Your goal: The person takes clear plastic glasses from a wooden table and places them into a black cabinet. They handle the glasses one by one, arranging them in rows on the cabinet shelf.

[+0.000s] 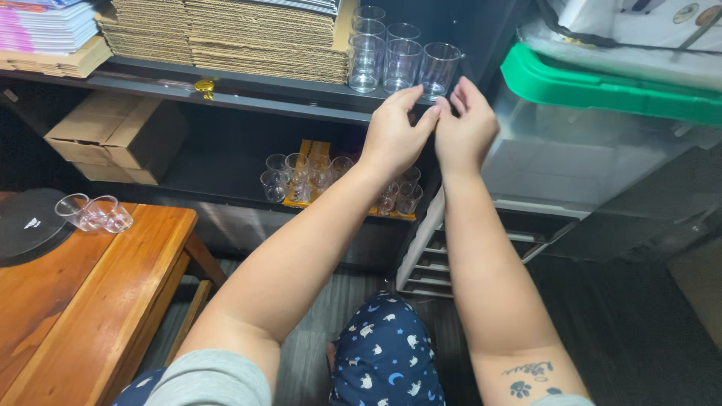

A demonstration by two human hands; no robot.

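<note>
A: Where are the hands?

B: Upper middle of the frame. The left hand (392,134) and right hand (466,129) meet at the front edge of the dark shelf (248,94), fingertips curled together and touching each other just below the nearest clear glass (438,70). Whether they pinch anything, I cannot tell.

A: And that glass?

B: Upright at the shelf's right end, just above the fingertips, rightmost of a cluster of clear tumblers (383,53).

A: Packages?

B: Stacked corrugated cardboard sheets (226,34) left of the tumblers, a brown box (113,139) under the shelf at left, pink-edged booklets (45,26) in the upper left corner.

A: Room to move?

B: Tight on the right: a clear bin with a green rim (602,90) stands just beside the right hand. Smaller glasses (301,177) fill the lower shelf. A wooden table (98,293) at lower left carries two tipped glasses (94,213).
</note>
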